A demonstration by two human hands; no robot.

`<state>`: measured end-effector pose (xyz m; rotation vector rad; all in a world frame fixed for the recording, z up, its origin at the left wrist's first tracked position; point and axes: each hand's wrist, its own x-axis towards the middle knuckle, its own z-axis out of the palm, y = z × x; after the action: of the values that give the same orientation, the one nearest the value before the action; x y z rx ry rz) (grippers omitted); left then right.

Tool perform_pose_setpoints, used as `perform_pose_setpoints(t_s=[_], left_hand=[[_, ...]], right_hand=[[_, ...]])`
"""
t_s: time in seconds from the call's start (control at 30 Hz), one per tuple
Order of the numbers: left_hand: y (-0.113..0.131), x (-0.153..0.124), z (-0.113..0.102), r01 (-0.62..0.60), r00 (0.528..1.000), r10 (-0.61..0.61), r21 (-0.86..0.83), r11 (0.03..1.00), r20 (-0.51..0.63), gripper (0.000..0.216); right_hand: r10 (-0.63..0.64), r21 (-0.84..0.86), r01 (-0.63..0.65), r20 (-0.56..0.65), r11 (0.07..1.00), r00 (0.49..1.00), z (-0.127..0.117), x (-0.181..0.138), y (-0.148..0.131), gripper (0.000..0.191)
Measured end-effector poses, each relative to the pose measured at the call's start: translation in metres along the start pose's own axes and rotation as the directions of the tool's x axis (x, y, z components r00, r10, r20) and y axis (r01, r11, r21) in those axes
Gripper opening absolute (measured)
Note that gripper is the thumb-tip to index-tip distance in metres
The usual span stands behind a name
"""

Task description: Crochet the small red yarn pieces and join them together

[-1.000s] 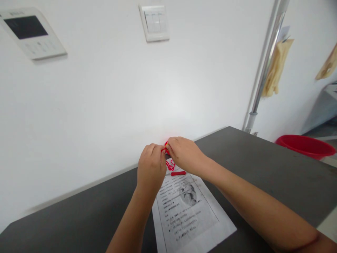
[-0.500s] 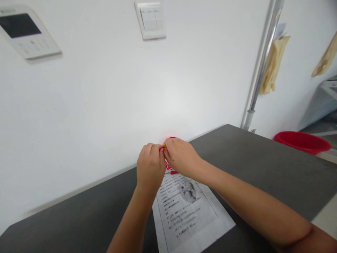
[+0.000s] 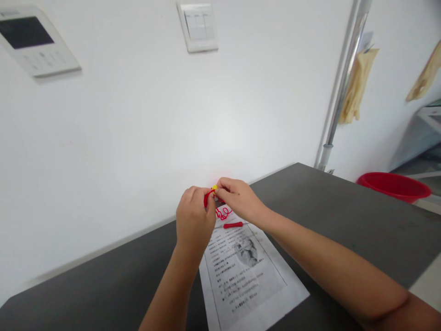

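Note:
My left hand [image 3: 195,220] and my right hand [image 3: 239,200] meet above the far end of a printed sheet of paper [image 3: 246,273]. Both are closed in a pinch on a thin red cord [image 3: 207,196]. A small yellow bead [image 3: 214,187] shows on the cord between the fingertips. Loose loops of the red cord [image 3: 223,213] hang down onto the top of the paper. A short red stick-like piece [image 3: 233,225] lies on the paper just below the loops.
The paper lies on a dark grey table [image 3: 344,220] against a white wall. A light switch [image 3: 198,26] and a wall panel [image 3: 32,41] are above. A metal pole [image 3: 339,92], hanging yellowish gloves [image 3: 356,87] and a red basin [image 3: 394,186] are at the right.
My hands have shifted slightly apart and the right one lifted, so the cord loops and the red piece on the paper show again. The yellow bead is now plainer between the fingertips.

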<state>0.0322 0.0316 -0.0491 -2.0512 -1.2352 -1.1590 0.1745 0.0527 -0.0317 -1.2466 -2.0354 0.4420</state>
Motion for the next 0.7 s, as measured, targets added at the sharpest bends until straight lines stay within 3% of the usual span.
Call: perform_pose_setpoints(t_s=[0.17,0.5,0.6,0.7], left_hand=[[0.000,0.000,0.000,-0.038,0.999,0.038,0.010,0.999,-0.003,0.015],[0.007,-0.003,0.003,-0.002,1.000,0.002,0.051,0.999,0.015,0.017],[0.009,-0.004,0.004,0.072,0.996,-0.073,0.015,0.997,0.053,0.017],[0.011,-0.003,0.004,0.250,0.965,-0.238,-0.122,0.960,0.106,0.014]], right_hand=[[-0.031,0.037,0.030,0.025,0.999,0.999,-0.005,0.002,0.002,0.027],[-0.061,-0.206,0.052,-0.035,0.977,0.998,-0.004,-0.002,-0.001,0.029],[-0.060,-0.283,0.047,-0.036,0.958,0.998,-0.002,-0.005,-0.003,0.026],[-0.098,-0.355,0.074,-0.050,0.932,0.994,0.000,-0.007,-0.004,0.025]])
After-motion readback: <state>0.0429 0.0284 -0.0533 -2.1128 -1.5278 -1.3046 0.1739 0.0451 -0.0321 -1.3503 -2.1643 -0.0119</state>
